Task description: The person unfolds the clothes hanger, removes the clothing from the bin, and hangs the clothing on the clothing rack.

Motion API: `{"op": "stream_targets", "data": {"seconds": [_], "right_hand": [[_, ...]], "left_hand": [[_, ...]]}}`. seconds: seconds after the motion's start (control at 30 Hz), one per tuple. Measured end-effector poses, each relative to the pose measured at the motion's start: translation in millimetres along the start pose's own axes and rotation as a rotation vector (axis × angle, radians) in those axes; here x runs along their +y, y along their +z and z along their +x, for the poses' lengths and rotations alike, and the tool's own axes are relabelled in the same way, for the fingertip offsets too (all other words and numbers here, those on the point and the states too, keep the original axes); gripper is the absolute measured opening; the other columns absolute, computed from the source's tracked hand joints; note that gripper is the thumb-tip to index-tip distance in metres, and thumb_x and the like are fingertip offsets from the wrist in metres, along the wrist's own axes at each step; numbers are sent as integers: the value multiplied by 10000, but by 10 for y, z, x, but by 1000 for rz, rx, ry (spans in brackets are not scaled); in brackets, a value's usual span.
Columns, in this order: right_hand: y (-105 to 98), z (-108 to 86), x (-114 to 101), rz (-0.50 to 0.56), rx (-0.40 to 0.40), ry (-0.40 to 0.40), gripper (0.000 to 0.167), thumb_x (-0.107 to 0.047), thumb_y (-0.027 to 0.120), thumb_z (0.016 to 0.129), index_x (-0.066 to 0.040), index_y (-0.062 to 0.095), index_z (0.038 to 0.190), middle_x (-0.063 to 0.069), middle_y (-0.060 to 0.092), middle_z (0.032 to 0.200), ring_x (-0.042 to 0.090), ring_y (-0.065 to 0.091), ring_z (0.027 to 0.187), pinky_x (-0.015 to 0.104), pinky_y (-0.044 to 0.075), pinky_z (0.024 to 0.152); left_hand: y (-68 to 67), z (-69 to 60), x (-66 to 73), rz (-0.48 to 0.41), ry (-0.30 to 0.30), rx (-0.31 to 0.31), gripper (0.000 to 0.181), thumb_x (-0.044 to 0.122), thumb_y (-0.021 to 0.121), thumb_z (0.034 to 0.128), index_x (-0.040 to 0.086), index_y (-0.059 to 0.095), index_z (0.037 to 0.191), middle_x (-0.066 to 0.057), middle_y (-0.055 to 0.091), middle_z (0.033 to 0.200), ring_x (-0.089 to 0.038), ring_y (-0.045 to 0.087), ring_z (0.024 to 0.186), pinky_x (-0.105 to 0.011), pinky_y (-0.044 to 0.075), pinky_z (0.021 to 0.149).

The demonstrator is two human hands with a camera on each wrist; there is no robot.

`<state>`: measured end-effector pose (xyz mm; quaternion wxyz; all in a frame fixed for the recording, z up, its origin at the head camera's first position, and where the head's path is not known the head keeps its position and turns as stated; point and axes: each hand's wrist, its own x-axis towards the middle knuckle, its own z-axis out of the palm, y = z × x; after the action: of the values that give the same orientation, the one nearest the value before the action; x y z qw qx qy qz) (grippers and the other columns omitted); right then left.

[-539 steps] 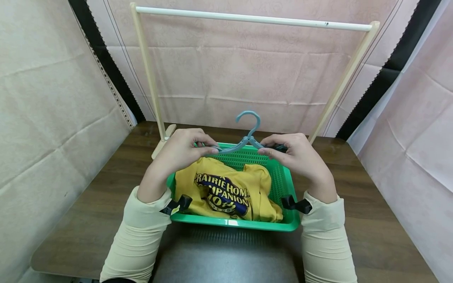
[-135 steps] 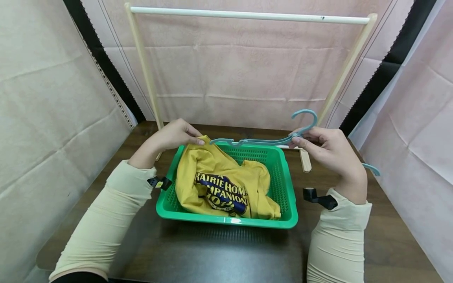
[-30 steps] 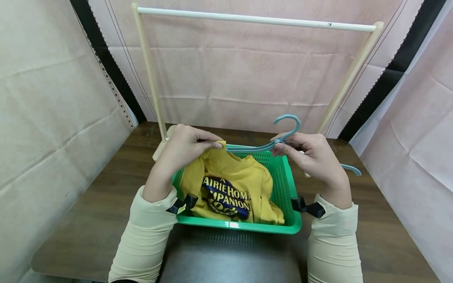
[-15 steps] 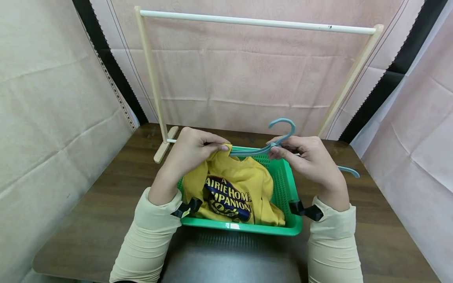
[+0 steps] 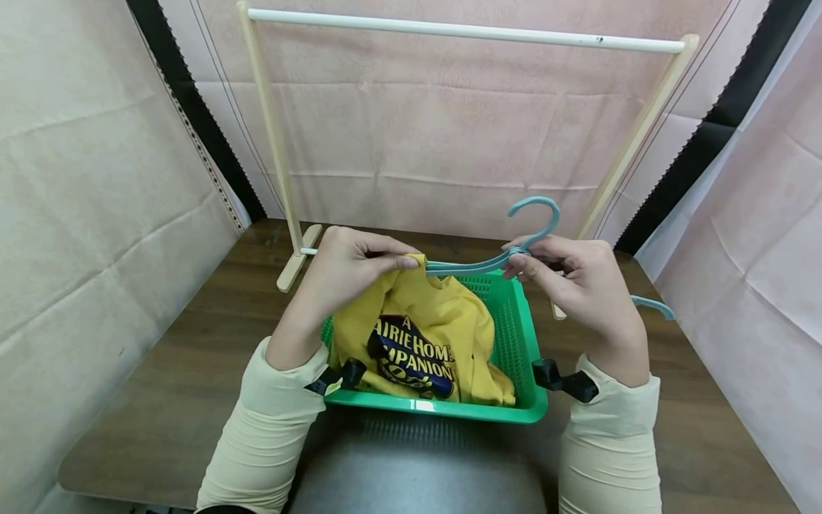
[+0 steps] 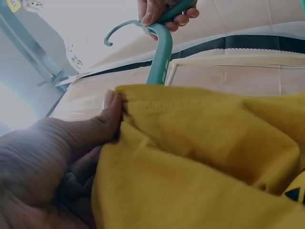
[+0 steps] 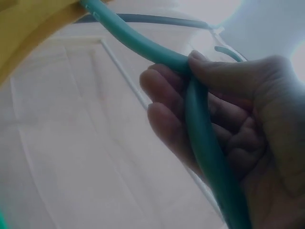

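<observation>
A yellow shirt [image 5: 417, 307] printed "Prairie Home Companion" lies bunched in a green basket [image 5: 528, 343], one edge raised at the neck. My left hand [image 5: 347, 275] pinches that edge between thumb and fingers. My right hand [image 5: 571, 278] grips a blue clothes hanger [image 5: 472, 268] by its middle, under the hook. One hanger arm reaches left into the shirt, its tip hidden by the cloth; the other end sticks out past my right wrist. In the left wrist view the shirt's edge [image 6: 181, 98] covers the hanger's end. In the right wrist view my fingers [image 7: 164, 88] curl round the hanger.
Behind the basket stands a rack with a white top bar [image 5: 449, 30] and pale wooden posts [image 5: 272, 135]. The brown table [image 5: 160, 400] extends on both sides. Pale cloth hangs at the back and sides. A dark grey surface [image 5: 411, 464] lies in front.
Earlier both hands held the hanger; later my left hand pinched the shirt and the hanger's end went inside it. In the last half second the hanger and right hand shifted slightly right and up.
</observation>
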<state>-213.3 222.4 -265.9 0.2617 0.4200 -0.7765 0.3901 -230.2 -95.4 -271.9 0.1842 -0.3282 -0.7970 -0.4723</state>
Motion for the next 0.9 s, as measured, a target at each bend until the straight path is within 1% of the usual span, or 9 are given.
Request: {"op": "stream_targets", "data": {"seconds": [0.1,0.3,0.4,0.47,0.53,0.6,0.7,0.8,0.9], "right_hand": [[-6,-2,-4,10,16,-32,338,213,698,805,-4,757,1057,70,757,862,61,720,744,143,422,477],[150,57,-61,1,-28,-28,300,137,738,829,-67,766,1048,-10,753,853,45,713,747,192,547,598],[229,96,-98,-8,-46,-17,259,68,745,864,-106,769,1053,-35,752,861,40,709,747,201,546,596],[246,108,-113,-28,-40,-18,244,43,748,874,-118,769,1056,-45,753,869,39,709,752,198,543,596],[230,102,-112,-61,-22,-20,241,39,750,872,-122,771,1050,-56,750,855,46,710,744,189,534,588],[195,87,-106,-89,-8,-14,229,34,752,873,-121,773,1041,-77,748,850,58,716,741,184,542,611],[139,63,-93,-111,8,-6,206,25,744,883,-102,774,1042,-61,752,859,59,717,742,184,555,651],[110,55,-93,-108,33,-25,221,61,743,865,-68,773,1042,-25,760,874,46,715,743,178,558,671],[111,60,-94,-104,54,-76,249,99,745,839,-47,770,1039,5,762,864,55,714,726,161,549,668]], "left_hand": [[16,-1,16,-44,2,11,45,209,813,862,201,832,902,145,757,874,-33,720,830,-260,573,716],[160,14,44,-75,136,99,49,135,808,859,136,830,903,74,768,880,-54,728,841,-259,577,725],[214,23,63,-61,162,108,49,139,803,863,138,830,904,80,767,881,-35,724,843,-250,577,720],[225,23,70,-39,154,85,51,154,801,866,151,831,907,98,765,884,-19,718,843,-242,574,723],[208,12,75,-2,132,27,67,167,797,870,167,830,929,118,761,896,-7,709,841,-239,567,716],[173,-7,81,54,106,-39,105,183,789,878,186,826,977,135,753,922,-1,693,851,-241,557,707],[121,-31,93,160,84,-102,182,204,781,883,211,810,1063,136,729,952,-15,656,840,-252,531,680],[80,-48,115,253,81,-107,228,205,775,888,198,794,1115,98,719,974,-44,644,828,-263,517,681],[62,-54,137,330,97,-108,210,200,773,889,145,794,1090,58,740,975,-67,648,802,-274,512,690]]}}
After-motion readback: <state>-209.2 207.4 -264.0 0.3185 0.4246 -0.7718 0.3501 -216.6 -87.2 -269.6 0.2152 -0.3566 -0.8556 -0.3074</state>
